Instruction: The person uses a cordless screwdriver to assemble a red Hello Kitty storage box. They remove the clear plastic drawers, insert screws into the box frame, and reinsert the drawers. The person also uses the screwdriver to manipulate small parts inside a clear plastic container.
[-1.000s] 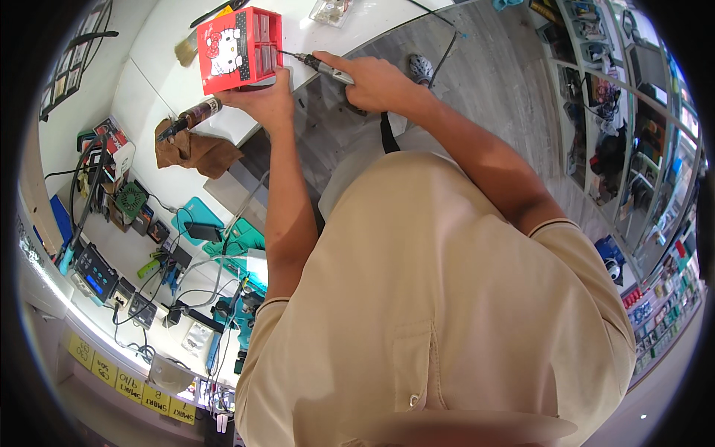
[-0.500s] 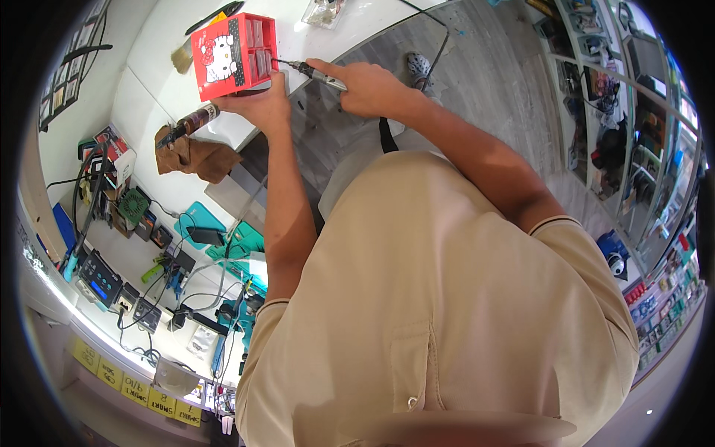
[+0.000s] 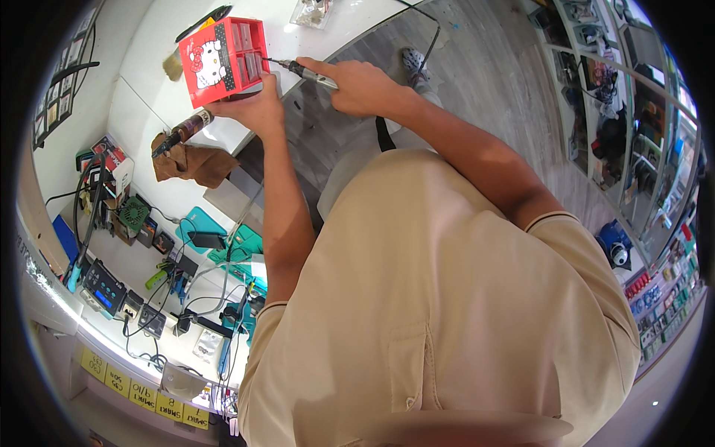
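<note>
My left hand is closed around the near lower corner of a small red drawer box. The box has a white cartoon cat on one side and small translucent drawers in its open front. My right hand grips a slim silver and black rotary tool handpiece, forefinger stretched along it. Its thin tip points left at the edge of the drawer front; whether it touches cannot be made out. Beside my left hand lies a dark brown bottle with a black nozzle.
A brown cloth lies by the bottle, and a brush is behind the box. A clear plastic bag sits on the white table. A black cord hangs past the table edge. Cables and electronics crowd the left side.
The red box and both hands sit slightly further left in the picture, with the whole view shifted a little. The box is tilted slightly differently. Both grips are unchanged.
</note>
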Demonstrator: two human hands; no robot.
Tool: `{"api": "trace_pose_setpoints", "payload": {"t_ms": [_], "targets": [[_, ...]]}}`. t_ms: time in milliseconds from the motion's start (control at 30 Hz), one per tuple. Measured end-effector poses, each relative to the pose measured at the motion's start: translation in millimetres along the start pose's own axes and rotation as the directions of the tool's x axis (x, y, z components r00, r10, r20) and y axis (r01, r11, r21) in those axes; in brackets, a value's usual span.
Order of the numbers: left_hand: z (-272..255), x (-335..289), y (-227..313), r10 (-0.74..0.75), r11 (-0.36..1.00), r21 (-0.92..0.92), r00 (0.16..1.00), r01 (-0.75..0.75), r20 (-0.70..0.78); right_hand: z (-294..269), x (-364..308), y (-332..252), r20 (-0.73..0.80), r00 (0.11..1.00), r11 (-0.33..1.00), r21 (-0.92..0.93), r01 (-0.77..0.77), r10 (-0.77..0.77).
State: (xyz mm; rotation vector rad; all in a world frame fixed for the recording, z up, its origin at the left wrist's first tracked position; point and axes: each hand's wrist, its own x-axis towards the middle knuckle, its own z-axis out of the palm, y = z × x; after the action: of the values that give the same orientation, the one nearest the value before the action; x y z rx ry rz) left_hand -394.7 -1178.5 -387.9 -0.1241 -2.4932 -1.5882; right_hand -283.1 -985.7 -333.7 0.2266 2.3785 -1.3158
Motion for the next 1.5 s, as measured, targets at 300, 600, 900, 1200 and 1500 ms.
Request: {"api": "trace_pose_setpoints", "payload": {"t_ms": [300, 600, 900, 1200, 1500], "targets": [[-1, 1, 3, 0.018, 0.999, 0.043, 1.000, -0.018, 0.014, 0, -4, -4, 0.010, 1.000, 0.999, 0.031, -0.014, 0.014], [1, 0, 4, 0.002, 1.000, -0.029, 1.000, -0.001, 0.008, 0, -2, -8, 0.015, 0.999, 0.998, 0.048, -0.030, 0.029], [1, 1, 4, 0.021, 1.000, -0.013, 1.000, -0.021, 0.003, -4, -2, -19, 0.054, 0.997, 0.998, 0.023, -0.065, 0.063], [1, -4, 9, 0.027, 0.997, 0.078, 0.999, -0.028, 0.018, -19, -7, -50, 0.152, 0.978, 0.971, 0.169, -0.169, 0.144], [3, -1, -2, -0.006, 1.000, 0.015, 1.000, 0.006, -0.004, -20, -9, -53, 0.176, 0.962, 0.905, 0.340, -0.256, 0.207]]}}
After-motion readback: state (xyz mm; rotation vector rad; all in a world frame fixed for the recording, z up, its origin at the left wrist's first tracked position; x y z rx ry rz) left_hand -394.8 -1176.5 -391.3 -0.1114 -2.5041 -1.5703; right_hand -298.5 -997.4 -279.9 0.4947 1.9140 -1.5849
